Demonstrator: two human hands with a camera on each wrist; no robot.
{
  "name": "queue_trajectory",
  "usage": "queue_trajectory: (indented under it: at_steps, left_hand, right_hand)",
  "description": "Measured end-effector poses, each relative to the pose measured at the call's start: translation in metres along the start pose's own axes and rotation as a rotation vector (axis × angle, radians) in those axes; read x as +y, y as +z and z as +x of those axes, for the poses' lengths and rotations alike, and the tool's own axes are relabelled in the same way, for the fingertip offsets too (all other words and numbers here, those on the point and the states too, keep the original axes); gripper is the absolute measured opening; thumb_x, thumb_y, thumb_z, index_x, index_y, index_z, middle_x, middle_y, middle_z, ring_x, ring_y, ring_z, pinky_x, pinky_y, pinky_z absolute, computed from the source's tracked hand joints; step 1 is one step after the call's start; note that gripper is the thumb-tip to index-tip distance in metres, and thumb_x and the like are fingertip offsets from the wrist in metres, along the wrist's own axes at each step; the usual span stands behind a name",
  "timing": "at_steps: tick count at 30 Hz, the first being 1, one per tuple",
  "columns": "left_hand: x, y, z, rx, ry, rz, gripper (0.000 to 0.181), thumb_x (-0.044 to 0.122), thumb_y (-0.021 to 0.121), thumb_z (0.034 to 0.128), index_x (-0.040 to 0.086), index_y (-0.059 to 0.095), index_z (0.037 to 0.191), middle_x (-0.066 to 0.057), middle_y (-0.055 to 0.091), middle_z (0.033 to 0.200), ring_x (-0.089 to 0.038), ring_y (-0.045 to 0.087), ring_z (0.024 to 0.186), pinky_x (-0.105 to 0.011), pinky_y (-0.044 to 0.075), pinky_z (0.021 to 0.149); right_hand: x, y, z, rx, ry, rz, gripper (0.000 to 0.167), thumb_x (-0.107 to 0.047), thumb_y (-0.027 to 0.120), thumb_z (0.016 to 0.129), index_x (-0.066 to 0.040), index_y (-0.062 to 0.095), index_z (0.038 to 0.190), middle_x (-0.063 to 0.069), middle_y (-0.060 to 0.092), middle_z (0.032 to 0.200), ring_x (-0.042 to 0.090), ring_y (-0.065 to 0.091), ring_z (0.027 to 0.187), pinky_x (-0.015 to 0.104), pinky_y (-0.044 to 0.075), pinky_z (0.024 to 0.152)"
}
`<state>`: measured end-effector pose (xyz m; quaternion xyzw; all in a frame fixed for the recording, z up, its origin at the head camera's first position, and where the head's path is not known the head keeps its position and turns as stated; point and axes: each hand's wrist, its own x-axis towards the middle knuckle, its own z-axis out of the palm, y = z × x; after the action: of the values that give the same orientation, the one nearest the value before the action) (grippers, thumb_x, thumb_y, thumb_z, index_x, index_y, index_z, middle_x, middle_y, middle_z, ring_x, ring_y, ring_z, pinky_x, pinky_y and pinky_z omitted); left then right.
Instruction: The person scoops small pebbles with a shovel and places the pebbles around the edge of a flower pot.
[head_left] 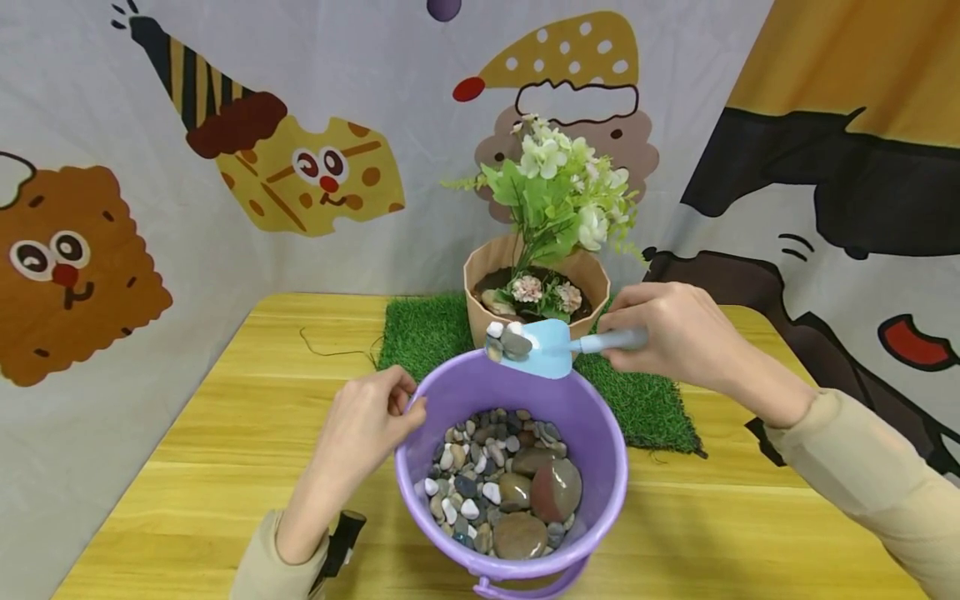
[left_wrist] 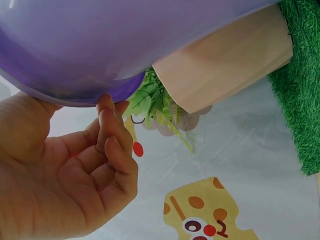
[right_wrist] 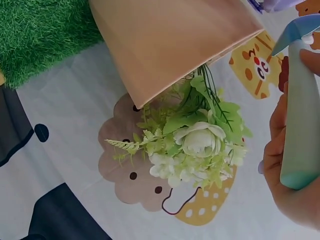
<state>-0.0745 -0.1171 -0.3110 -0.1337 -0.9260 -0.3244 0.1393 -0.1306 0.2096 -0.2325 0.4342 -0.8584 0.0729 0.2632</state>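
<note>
My right hand (head_left: pixel 660 329) grips the handle of a small light-blue shovel (head_left: pixel 551 346), also seen in the right wrist view. Several small pebbles (head_left: pixel 510 342), grey and white, lie on its blade. The blade is above the far rim of a purple bucket (head_left: pixel 615 433), in front of the flowerpot. Inside the bucket are many small pebbles (head_left: pixel 468 483) and several large, shiny stones (head_left: pixel 557 490). My left hand (head_left: pixel 363 425) pinches the bucket's left rim; in the left wrist view its fingers (left_wrist: pixel 117 155) are curled near the rim.
Behind the bucket stands a beige flowerpot (head_left: pixel 487 283) with soil, white flowers (head_left: pixel 543 158) and green leaves. Pot and bucket are close together. A green grass mat (head_left: pixel 652 417) lies on the wooden table (head_left: pixel 225 467). A cartoon-print cloth (head_left: pixel 337 75) hangs behind.
</note>
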Motion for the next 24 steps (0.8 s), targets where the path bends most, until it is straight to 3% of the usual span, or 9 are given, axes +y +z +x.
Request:
queue_trajectory:
  at_steps: [12,24]
  left_hand:
    - [0.001,-0.001,-0.001,-0.008,-0.005,-0.007,0.01,0.001,0.07,0.072,0.002,0.065,0.081,-0.003,0.059,0.064,-0.006,0.046,0.052,-0.015,0.043,0.045]
    - [0.002,-0.001,0.0,-0.023,-0.017,0.0,0.01,0.002,0.07,0.0729,0.001,0.065,0.082,-0.003,0.058,0.064,-0.007,0.046,0.051,-0.014,0.042,0.044]
  right_hand:
    - [0.003,-0.002,0.013,-0.065,0.175,-0.038,0.015,-0.011,0.075,0.067,-0.017,0.076,0.081,-0.005,0.063,0.073,0.005,0.049,0.055,0.021,0.036,0.043]
    - [0.007,-0.001,0.029,-0.187,0.33,-0.046,0.012,-0.015,0.072,0.072,-0.018,0.076,0.084,-0.001,0.063,0.073,0.013,0.045,0.052,0.025,0.034,0.04]
